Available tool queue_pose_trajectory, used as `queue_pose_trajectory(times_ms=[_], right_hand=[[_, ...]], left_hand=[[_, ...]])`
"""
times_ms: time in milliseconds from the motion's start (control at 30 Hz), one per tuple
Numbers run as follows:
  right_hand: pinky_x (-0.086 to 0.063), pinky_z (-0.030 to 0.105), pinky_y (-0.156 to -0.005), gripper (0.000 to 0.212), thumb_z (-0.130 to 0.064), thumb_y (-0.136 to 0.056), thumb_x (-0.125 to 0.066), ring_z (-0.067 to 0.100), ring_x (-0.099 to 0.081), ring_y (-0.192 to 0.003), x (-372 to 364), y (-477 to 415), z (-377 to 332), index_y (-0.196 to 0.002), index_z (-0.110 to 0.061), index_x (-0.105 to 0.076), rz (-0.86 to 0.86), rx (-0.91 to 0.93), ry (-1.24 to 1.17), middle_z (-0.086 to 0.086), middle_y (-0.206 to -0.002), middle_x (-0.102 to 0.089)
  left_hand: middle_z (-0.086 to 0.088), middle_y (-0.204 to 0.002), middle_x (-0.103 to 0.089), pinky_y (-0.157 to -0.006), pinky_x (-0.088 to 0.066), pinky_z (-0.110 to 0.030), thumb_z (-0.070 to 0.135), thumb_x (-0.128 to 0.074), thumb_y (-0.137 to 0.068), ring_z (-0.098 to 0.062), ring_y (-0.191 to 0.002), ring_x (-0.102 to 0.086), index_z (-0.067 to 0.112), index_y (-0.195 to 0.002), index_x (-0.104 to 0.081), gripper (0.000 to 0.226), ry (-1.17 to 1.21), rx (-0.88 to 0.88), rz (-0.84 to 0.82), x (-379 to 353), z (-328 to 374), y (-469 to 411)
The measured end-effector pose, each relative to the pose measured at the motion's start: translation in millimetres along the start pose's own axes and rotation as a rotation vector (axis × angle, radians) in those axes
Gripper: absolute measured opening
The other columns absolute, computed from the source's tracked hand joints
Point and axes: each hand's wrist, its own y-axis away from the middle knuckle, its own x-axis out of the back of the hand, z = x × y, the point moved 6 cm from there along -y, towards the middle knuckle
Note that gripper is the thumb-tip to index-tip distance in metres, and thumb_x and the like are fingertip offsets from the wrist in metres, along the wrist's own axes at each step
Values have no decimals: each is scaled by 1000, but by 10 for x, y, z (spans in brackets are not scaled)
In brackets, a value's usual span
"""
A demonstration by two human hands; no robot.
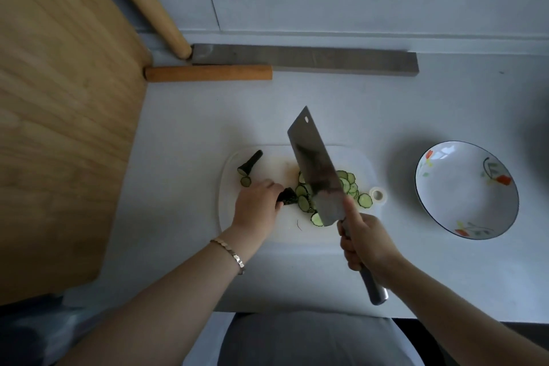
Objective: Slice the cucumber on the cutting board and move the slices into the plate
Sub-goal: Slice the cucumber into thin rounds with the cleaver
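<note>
On the white cutting board [267,230] my left hand [258,202] holds down a short dark cucumber stub [287,196]. To its right lies a pile of several thin cucumber slices [349,186]. My right hand [367,242] grips the handle of a steel cleaver [315,169], whose blade is tilted over the slices just right of the stub. A cut-off cucumber end [250,162] and one loose slice [245,181] lie at the board's far left. The white flower-patterned plate [445,187] stands to the right of the board, with nothing in it.
A large wooden board [59,116] leans at the left. Two wooden rolling pins [208,73] and a grey bar [312,62] lie along the back wall. A small white ring [378,194] sits at the board's right edge. The counter's front edge is near my body.
</note>
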Motion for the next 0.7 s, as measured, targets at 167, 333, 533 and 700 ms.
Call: queue_pose_trajectory(times_ms=[167,333,533,700], right_hand=[[-29,21,-40,56,-59,-91,-37,11,-29,-33,-248,-67,46,-61,-12,-39,-6,4,73,-2,-43,-34],[-31,21,-41,58,-60,-91,-36,12,-31,-33,-319,-175,150,-59,-12,-40,-5,-31,120,-1,-45,-36],[-30,21,-41,58,-57,-93,-35,10,-29,-31,-182,-183,109,-56,-13,-36,26,-34,103,-4,-39,-33],[-28,21,-41,57,-58,-92,-37,10,-28,-30,-119,-126,-32,-57,-13,-36,20,17,95,-8,-35,-32]], left_hand=[[-4,-116,-56,-80,-48,-41,15,-52,-90,-24,-106,-49,11,-116,-55,26,58,100,-27,-36,-134,76],[-10,-114,-56,-83,-48,-36,8,-54,-88,-26,-109,-45,8,-115,-57,27,155,122,-1,-78,-147,121],[-10,-110,-59,-82,-50,-39,7,-52,-90,-26,-106,-46,6,-111,-58,22,173,85,0,-92,33,79],[-10,-111,-60,-82,-51,-40,8,-54,-89,-28,-108,-47,5,-111,-61,23,214,98,36,-110,29,66]])
